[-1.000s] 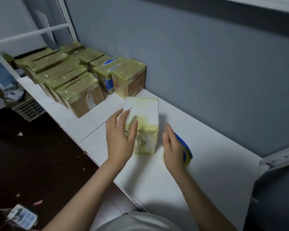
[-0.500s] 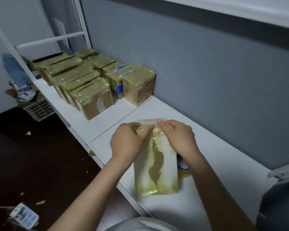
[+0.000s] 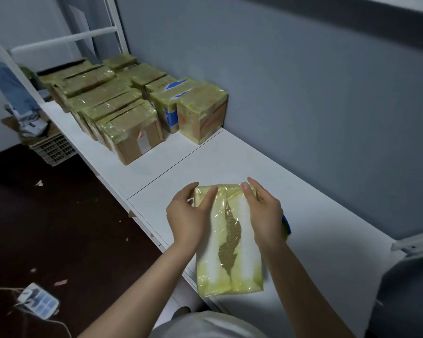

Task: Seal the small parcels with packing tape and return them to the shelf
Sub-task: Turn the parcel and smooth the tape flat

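Head view, one parcel in hand, stock behind.

Item 1: small white parcel (image 3: 230,242), wrapped in yellowish clear tape, with a ragged brown strip of cardboard showing down the middle. It sits over the near front edge of the white shelf (image 3: 327,215), long side toward the person. I cannot tell whether its near end rests on the board.

Item 2: left hand (image 3: 187,215), fingers curled over the parcel's far left corner, gripping it.

Item 3: right hand (image 3: 264,213), fingers wrapped over the far right corner, gripping likewise.

Item 4: tape roll (image 3: 286,224), only a blue edge showing, just beside the right hand on the shelf.

Item 5: taped boxes (image 3: 117,113), packed in rows at the far left of the shelf, the cube-shaped box (image 3: 202,115) nearest, against the grey wall (image 3: 303,93).

Item 6: floor, dark; a slatted crate (image 3: 53,148) under the shelf end and a white power strip (image 3: 38,301) lower left.
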